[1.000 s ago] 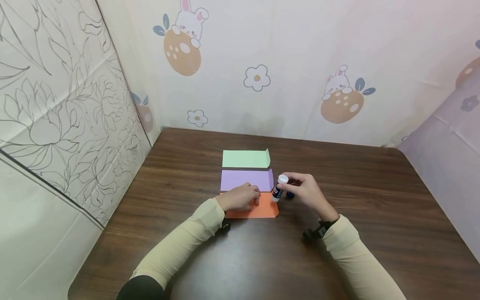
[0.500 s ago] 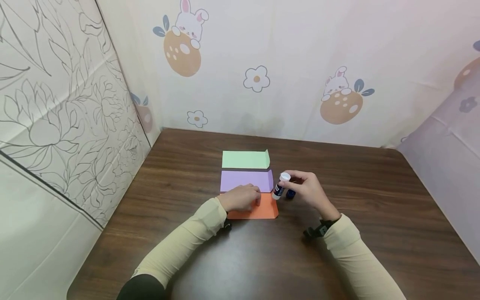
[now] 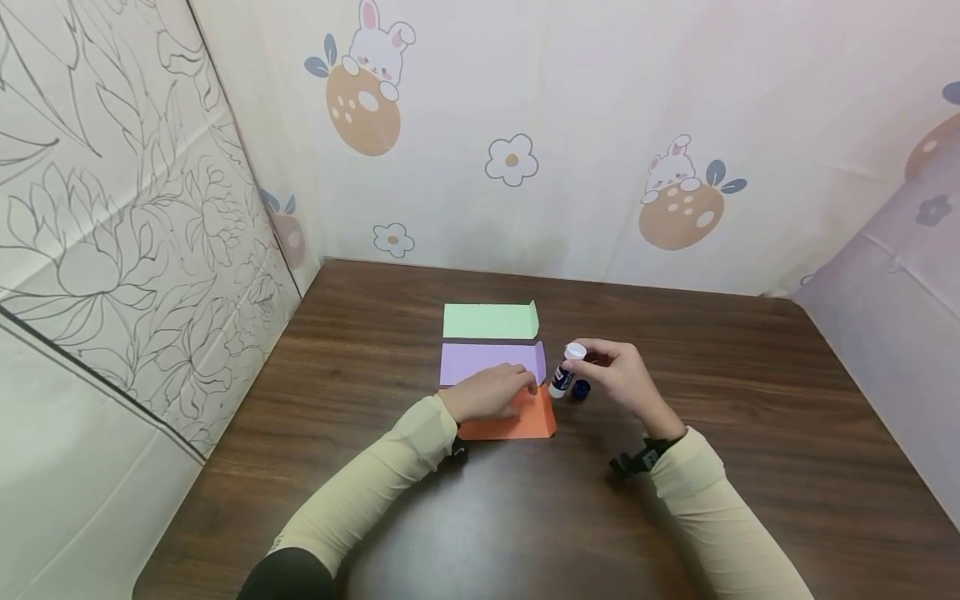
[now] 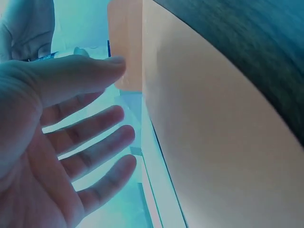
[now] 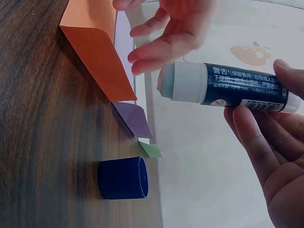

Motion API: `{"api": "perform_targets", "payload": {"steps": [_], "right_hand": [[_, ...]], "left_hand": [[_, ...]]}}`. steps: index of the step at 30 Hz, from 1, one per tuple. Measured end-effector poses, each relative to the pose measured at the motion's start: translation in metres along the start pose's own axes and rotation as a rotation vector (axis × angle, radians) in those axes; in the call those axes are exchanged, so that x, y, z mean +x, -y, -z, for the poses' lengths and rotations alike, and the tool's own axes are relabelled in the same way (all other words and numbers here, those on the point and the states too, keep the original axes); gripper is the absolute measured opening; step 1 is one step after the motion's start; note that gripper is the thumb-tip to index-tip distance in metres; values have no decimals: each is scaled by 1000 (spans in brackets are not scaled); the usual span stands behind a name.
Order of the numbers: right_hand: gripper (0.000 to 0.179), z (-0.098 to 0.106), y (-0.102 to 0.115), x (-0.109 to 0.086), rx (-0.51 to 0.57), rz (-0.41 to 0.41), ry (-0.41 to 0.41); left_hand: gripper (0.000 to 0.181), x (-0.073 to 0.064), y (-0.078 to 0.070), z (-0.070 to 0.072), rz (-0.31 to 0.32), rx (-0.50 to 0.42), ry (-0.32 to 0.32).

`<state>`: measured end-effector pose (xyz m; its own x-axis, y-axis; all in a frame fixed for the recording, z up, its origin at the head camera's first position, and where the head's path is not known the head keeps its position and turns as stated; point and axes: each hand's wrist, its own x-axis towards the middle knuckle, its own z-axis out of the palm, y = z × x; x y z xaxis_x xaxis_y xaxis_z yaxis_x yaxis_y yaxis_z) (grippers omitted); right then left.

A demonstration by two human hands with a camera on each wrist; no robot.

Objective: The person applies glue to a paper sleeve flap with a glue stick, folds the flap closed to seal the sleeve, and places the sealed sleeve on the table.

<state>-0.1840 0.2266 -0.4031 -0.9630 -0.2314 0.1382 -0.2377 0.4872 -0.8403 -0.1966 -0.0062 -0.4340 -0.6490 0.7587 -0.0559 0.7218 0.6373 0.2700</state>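
Observation:
My right hand [image 3: 621, 379] pinches an uncapped glue stick [image 5: 228, 85] between thumb and fingers, its white base uppermost and its pale glue end tilted down to the left. In the head view, my left hand [image 3: 489, 393] is over an orange paper strip [image 3: 513, 427], partly covering it. The left wrist view shows that hand's fingers [image 4: 102, 164] spread and holding nothing. At the strip's right end a folded flap [image 5: 97, 54] stands up. The blue glue cap [image 5: 122, 178] sits on the table beside the papers, below the stick.
Behind the orange strip lie a purple strip [image 3: 483, 360] and a green strip [image 3: 487, 321], each with a raised flap at the right end. All rest on a dark wooden table [image 3: 525, 517]. A patterned curtain [image 3: 585, 92] hangs behind the table's far edge.
My right hand has moved the glue stick slightly right and away from the orange flap, uncovering the cap. My left hand has shifted right, its fingers extending further toward the flap.

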Motion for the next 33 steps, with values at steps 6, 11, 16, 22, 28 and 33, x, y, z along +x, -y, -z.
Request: {"api": "perform_targets", "payload": {"steps": [6, 11, 16, 22, 28, 33], "right_hand": [[35, 4, -3, -1, -5, 14, -17], [34, 6, -3, -2, -20, 31, -46], [34, 7, -3, -1, -14, 35, -52], [33, 9, -1, -3, -1, 30, -65], [34, 10, 0, -5, -1, 7, -56], [35, 10, -1, -5, 1, -4, -50]], "left_hand": [[44, 5, 0, -6, 15, -61, -14], [46, 5, -2, -9, 43, -128, 20], [45, 6, -3, -12, 68, -140, 47], [48, 6, -6, -10, 54, -127, 40], [55, 7, -8, -11, 30, -68, 29], [63, 9, -8, -12, 17, -26, 45]]}}
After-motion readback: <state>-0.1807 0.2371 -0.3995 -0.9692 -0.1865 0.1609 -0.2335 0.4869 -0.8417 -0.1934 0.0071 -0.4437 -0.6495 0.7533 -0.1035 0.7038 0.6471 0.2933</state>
